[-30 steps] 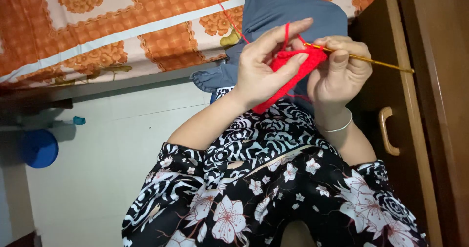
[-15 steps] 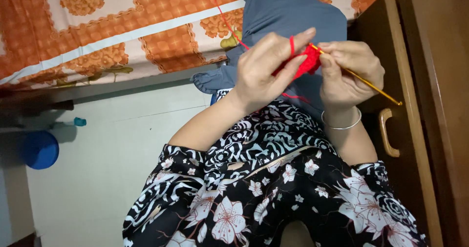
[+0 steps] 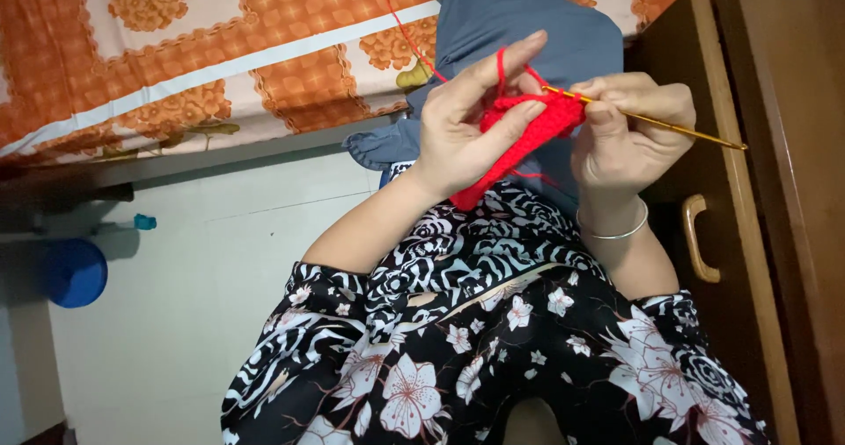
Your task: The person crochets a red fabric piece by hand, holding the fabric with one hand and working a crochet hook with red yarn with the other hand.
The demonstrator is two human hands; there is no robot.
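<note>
My left hand [image 3: 466,124] holds a small piece of red crochet work [image 3: 519,141], with red yarn [image 3: 502,62] looped over its raised forefinger. My right hand [image 3: 629,128] grips a thin golden crochet hook [image 3: 669,124] whose tip sits in the top edge of the red piece. The hook's handle points right, toward the wooden cabinet. A strand of red yarn [image 3: 400,22] runs up and away over the bed. Both hands hover above my lap, in front of a grey-blue cloth [image 3: 519,14]. A silver bangle [image 3: 612,231] circles my right wrist.
A bed with an orange and white patterned sheet [image 3: 220,49] lies across the top. A brown wooden cabinet with a curved handle [image 3: 695,238] stands at right. A blue round tub [image 3: 75,273] sits on the white tiled floor [image 3: 194,269] at left. My black floral dress [image 3: 493,348] fills the bottom.
The red piece turned and lowered slightly between my hands. The hook drew back to the right, its tip now in the top edge, and my left forefinger stays raised with the yarn.
</note>
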